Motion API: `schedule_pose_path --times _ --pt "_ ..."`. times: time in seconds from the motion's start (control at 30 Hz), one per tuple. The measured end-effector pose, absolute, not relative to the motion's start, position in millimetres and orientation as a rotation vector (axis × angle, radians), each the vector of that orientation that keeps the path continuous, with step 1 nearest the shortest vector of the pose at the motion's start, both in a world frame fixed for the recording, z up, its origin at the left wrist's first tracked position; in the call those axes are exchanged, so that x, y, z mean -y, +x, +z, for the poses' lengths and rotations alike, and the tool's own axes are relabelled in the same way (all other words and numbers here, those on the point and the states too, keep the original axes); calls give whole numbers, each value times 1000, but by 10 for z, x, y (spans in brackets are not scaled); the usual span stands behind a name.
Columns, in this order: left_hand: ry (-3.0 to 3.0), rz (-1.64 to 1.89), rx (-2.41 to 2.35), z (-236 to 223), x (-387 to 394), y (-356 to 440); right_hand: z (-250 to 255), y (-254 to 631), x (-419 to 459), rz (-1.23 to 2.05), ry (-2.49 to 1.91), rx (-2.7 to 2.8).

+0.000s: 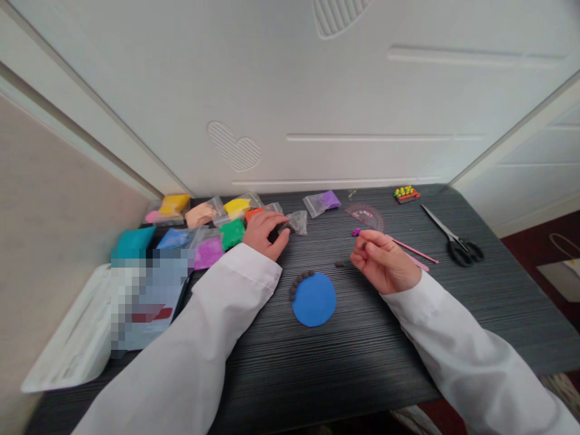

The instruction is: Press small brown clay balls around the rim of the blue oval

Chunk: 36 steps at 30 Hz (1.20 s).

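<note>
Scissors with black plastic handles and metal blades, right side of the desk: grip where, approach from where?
By the black handle loops, from above on the near side, probably with the right hand. They lie flat, loops nearer the person, and the pointed metal blades slant away toward the white panel.

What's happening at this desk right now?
A person in white sleeves is working with soft, clay-like material. The right hand pinches a small dark lump, while the left hand is at a clear bag behind the blue disc. Dark lumps line the disc's upper-left edge; the rest of its rim is bare. Scissors and a pink stick lie to the right.
</note>
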State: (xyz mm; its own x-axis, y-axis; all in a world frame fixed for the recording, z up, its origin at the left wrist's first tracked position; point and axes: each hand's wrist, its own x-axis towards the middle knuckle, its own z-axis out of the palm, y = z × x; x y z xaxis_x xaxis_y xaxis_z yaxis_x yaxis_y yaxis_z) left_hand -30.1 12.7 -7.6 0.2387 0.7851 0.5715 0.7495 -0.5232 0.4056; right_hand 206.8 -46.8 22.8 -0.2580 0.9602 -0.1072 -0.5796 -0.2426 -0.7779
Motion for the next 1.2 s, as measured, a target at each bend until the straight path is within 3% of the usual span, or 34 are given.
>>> schedule_pose_path --times 0.37,0.9,1.0,1.1,1.2 --pt "2415 1201 -1497 -76 -123 -293 275 2055 473 1787 -679 739" --pt "2191 1373 -1508 -14 -105 -289 211 2130 409 1511 -822 840" --pt "1933 1684 -1296 428 -156 -377 446 2280 356 1362 -778 882" --pt "1583 2077 -900 1284 -355 -612 965 2502 209 1179 -706 948" --pt "1450 1827 -501 2273 -710 -894 1701 2737 -39 924 -615 1072"
